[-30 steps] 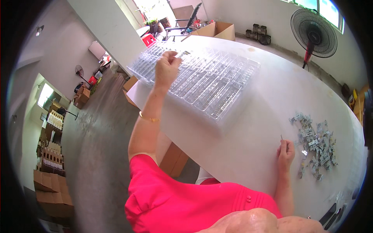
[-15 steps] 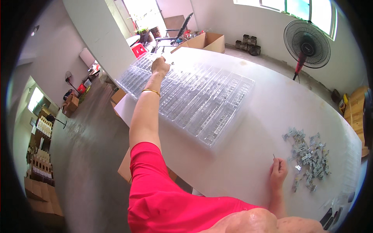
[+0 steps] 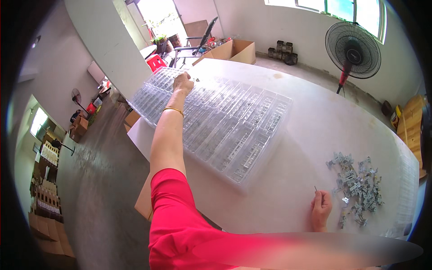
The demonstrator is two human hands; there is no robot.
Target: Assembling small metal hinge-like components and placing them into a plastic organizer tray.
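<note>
My left arm reaches to the far part of a clear plastic tray [image 3: 245, 177] with long divided compartments, many holding rows of small metal parts. Above its far end, my left hand [image 3: 183, 83] is closed, a small dark metal piece [image 3: 196, 80] showing at its fingertips; most of the grip is hidden. On the right, near the front of the table, my right hand [image 3: 321, 208] is closed with a short thin metal piece [image 3: 316, 188] poking up from its fingers. Beside it lies a loose pile of small grey metal fittings [image 3: 360, 184].
All this stands on a pale table [image 3: 288, 180]. Clear plastic trays [image 3: 407, 189] are at its right edge. Past the far edge are an open cardboard box [image 3: 243, 50], a folding chair [image 3: 198, 42] and a standing fan [image 3: 352, 50].
The view has shifted slightly, so the tray and table sit a little lower. Both hands stay closed in about the same places over the tray and by the pile.
</note>
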